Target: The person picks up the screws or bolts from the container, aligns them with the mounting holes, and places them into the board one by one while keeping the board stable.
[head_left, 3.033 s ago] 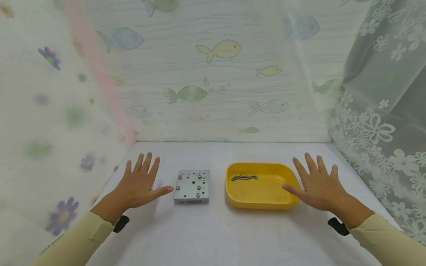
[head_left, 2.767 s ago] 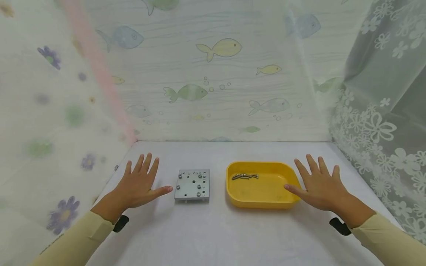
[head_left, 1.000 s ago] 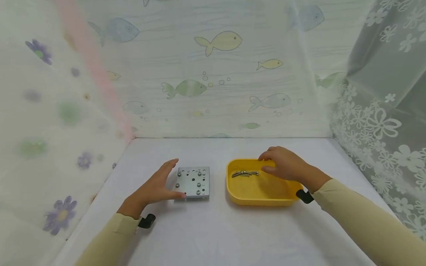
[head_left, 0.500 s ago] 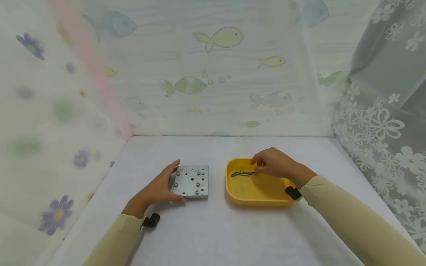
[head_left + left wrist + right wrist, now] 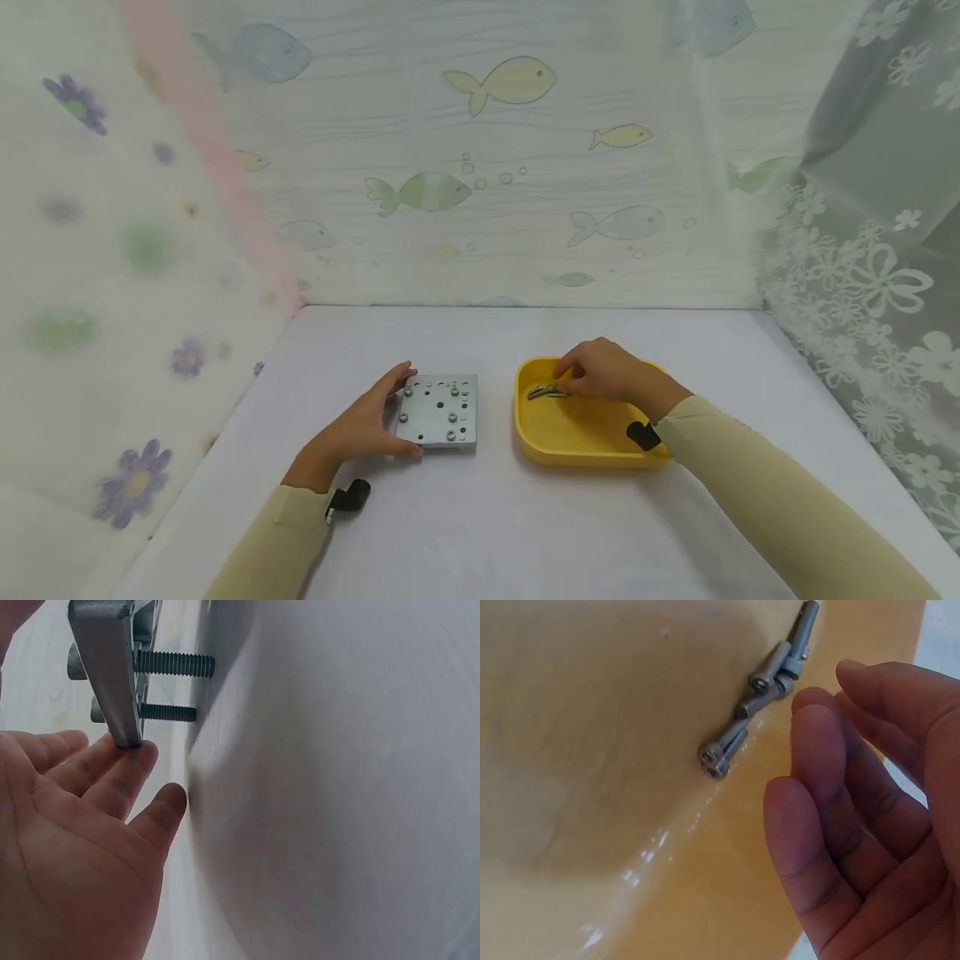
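While left hand (image 5: 360, 429) holds metal plate (image 5: 435, 410) between thumb and fingers, right hand (image 5: 603, 371) has fingers loosely bent, pinching nothing, just beside screws (image 5: 759, 702) in yellow tray (image 5: 592, 459). Best: single out one by its head. Screws silvery, socket-headed, threaded, overlapping.

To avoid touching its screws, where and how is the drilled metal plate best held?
Probably hold the drilled metal plate by its near and far edges, from the left, opposite the yellow tray: screw heads dot its top, threaded shanks project below.
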Motion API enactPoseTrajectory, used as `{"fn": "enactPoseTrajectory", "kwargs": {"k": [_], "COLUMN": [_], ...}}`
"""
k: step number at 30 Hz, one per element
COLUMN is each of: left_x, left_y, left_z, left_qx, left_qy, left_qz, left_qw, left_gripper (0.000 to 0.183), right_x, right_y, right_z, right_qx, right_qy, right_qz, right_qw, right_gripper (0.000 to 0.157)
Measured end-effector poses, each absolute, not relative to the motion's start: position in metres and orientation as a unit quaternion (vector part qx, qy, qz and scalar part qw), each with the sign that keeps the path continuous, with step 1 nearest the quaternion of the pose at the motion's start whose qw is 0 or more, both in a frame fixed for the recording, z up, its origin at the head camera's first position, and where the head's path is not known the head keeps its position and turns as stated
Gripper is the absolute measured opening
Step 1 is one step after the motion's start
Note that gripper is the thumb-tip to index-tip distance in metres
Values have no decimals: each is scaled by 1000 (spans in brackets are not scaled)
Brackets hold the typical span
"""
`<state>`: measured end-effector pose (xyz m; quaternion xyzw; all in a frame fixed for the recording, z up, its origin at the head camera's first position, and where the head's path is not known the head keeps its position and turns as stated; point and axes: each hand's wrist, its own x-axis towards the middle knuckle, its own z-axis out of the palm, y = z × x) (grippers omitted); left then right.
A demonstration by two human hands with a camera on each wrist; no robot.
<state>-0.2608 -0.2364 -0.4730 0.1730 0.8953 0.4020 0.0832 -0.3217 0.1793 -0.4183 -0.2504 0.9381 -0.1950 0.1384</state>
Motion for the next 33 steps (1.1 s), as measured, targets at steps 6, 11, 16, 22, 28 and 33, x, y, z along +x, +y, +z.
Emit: {"fn": "enactPoseTrajectory", "kwargs": {"k": [6,11,16,22,28,33], "left_x": [-260,-260,-261,-265,-267,-267], "left_y": [-229,-223,-225,-235,-240,-239], "left_z": [-471,-469,-473,-480,-482,-482], "left_qx": [175,181,174,180,197,199], "left_qy": [892,890,889,873,850,846], "left_qz": [405,405,405,425,459,466], "left_qw": [95,104,124,160,170,165], "left_gripper": [144,144,147,145,140,138], "right_x": [-321,-322,-324,-324,-321,-321], "right_y": [174,171,167,162,159,158], "right_z": [-419,-423,-431,-438,-438,-438], "right_qx": [-232,-228,-220,-231,-243,-236], "right_qy": [929,929,930,937,943,948], "right_qz": [-228,-230,-227,-201,-175,-166], "right_qw": [175,182,189,170,145,134], "right_gripper": [27,26,24,21,18,12]}}
